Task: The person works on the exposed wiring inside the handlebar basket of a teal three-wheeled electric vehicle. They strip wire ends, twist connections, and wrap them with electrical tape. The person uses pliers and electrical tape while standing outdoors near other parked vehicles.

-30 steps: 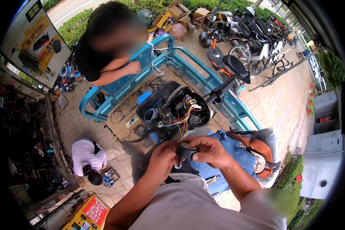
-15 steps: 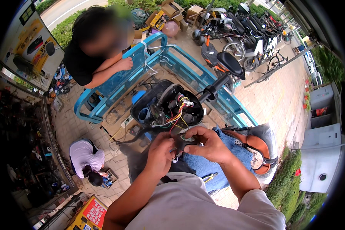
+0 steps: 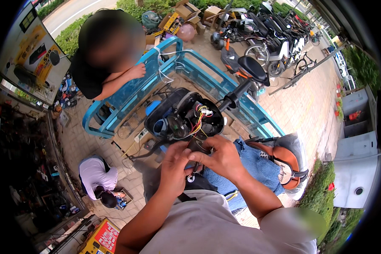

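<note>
Both my hands meet over the vehicle's opened front. My left hand (image 3: 176, 163) grips the lower left side of a small dark part (image 3: 195, 145), fingers curled. My right hand (image 3: 221, 155) pinches the same part from the right, its thumb lying across toward the left fingers. Much of the part is hidden, so its exact kind cannot be made out. A small metal ring or key (image 3: 191, 178) hangs just below. Beyond my fingers, red, yellow and white wires (image 3: 201, 118) spill from the open black handlebar housing (image 3: 216, 122).
A blue metal cargo bed (image 3: 249, 110) stretches ahead, a person (image 3: 108, 55) leaning on its rail. Another person (image 3: 98, 175) crouches at left by a small box (image 3: 124, 199). A blue towel (image 3: 245, 169) and brown saddle (image 3: 279, 163) lie right; parked scooters (image 3: 279, 46) stand farther back.
My right hand has shifted left and closed further over the dark part, its thumb now reaching my left fingers. The part has turned, and its round face shows less.
</note>
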`<state>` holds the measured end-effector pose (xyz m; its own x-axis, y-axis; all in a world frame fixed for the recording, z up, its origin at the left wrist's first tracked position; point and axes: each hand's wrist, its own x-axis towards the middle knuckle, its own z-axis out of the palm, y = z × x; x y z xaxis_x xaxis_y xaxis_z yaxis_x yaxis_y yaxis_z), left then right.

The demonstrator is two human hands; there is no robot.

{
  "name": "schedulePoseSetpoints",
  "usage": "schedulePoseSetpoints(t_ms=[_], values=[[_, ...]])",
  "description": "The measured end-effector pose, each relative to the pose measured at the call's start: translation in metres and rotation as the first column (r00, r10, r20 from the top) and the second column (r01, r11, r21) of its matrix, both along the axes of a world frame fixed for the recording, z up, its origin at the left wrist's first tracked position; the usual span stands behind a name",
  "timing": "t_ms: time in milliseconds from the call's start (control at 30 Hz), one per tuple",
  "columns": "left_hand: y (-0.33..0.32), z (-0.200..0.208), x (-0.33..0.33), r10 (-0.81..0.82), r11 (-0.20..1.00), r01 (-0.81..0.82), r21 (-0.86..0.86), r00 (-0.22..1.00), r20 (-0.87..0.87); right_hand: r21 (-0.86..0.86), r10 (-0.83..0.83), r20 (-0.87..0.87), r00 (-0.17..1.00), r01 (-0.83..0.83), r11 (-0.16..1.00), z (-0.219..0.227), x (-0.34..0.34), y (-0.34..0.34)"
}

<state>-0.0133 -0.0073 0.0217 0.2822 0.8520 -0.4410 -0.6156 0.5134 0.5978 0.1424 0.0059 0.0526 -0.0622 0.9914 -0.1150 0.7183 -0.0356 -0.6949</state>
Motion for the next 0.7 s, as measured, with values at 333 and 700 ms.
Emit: schedulePoseSetpoints(t_ms=[333, 700], values=[[0.012, 0.0, -0.011, -0.034, 0.927, 0.096, -0.361, 0.984, 0.176, -0.084, -0.164, -0.725, 0.669, 0.15, 0.985, -0.026, 0.007, -0.033], [0.012, -0.011, -0.01, -0.135, 0.917, 0.202, -0.345, 0.969, 0.207, -0.116, 0.061, -0.705, 0.707, -0.2, 0.973, -0.037, 0.034, -0.025]])
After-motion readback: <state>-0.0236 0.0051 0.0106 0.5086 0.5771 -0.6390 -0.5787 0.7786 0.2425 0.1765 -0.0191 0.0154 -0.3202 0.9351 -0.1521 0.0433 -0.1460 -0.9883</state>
